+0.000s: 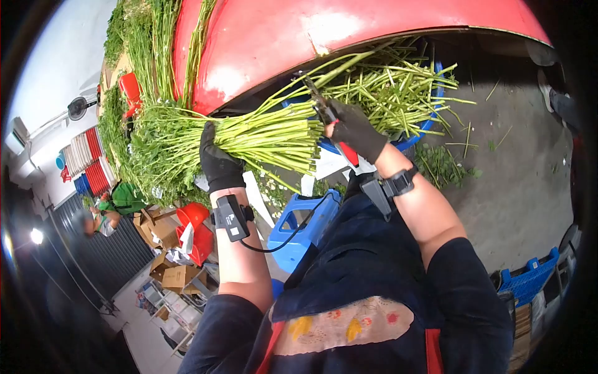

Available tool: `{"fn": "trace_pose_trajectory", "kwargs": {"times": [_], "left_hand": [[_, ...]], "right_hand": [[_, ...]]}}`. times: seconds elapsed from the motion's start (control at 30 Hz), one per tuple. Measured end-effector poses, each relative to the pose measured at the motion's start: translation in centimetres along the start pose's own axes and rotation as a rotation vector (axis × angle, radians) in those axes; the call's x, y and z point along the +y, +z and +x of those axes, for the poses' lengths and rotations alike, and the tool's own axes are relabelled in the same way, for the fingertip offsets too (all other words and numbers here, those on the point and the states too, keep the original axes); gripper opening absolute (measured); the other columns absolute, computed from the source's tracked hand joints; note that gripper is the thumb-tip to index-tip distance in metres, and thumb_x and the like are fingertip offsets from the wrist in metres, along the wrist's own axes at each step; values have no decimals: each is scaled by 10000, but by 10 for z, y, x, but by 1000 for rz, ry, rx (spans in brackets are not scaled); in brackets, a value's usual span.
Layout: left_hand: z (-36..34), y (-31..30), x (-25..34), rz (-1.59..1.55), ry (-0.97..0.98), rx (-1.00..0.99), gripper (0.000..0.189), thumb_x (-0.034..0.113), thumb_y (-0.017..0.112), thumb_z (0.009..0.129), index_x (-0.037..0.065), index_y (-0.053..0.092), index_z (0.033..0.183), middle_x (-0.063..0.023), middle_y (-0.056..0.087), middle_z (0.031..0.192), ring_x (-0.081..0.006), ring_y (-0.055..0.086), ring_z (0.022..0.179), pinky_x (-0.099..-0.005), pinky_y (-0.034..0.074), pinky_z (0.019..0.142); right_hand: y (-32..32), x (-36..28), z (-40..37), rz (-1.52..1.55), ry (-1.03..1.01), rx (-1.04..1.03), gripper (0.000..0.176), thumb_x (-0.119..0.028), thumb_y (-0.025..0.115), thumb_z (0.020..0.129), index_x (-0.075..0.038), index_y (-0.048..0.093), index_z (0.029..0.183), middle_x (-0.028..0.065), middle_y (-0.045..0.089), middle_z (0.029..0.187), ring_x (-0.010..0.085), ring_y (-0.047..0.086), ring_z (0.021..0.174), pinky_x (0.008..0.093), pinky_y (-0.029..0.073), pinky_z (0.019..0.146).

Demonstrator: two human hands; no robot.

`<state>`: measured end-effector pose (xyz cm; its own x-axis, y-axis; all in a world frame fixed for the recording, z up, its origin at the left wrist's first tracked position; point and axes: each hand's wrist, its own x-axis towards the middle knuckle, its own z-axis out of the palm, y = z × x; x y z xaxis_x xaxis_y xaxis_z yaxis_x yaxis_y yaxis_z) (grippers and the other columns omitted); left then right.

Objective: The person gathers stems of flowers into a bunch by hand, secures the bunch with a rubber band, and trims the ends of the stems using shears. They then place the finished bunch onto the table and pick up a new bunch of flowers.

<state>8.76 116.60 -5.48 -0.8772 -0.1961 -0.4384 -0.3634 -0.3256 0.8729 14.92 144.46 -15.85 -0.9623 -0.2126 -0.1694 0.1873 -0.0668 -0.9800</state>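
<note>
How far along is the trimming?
Looks done: cut stems heap in the tub; most ends of the bunch sit roughly even.
In hand: left grip holds the bunch, right grip the shears, near some longer stems.
Seemingly left: those, then the stalks against the red surface.

The table [268, 43] was red, smooth and very shiny. Below the table, the blue stool [296, 232] looked like smooth, hard plastic. Beside the stool, the gloves [220, 163] looked like dull black cloth. Farther from the table, the boxes [182, 278] looked like plain brown cardboard, not shiny.
</note>
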Motion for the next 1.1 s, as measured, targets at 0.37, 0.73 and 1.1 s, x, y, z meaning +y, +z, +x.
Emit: {"fn": "trace_pose_trajectory", "kwargs": {"times": [0.37,0.73,1.1], "left_hand": [[4,20,-11,-194,-90,61,254,246,519,910,30,572,1033,-147,641,959,-298,623,843,-427,503,799],[22,22,-36,-424,28,321,287,133,673,822,5,587,1063,-76,622,940,-213,619,775,-361,521,719],[12,25,-44,-511,125,306,261,177,665,841,34,592,1047,-55,605,958,-201,602,837,-355,503,788]], "right_hand": [[12,-35,-44,-33,141,216,396,-185,627,706,-40,600,1074,105,570,738,186,535,655,318,442,628],[6,-80,-94,-268,186,201,331,-224,627,767,-32,545,1024,60,562,765,174,547,712,337,450,667],[38,-120,-59,-93,418,247,622,-299,647,738,-11,479,1262,116,634,808,247,608,726,351,475,680]]}}
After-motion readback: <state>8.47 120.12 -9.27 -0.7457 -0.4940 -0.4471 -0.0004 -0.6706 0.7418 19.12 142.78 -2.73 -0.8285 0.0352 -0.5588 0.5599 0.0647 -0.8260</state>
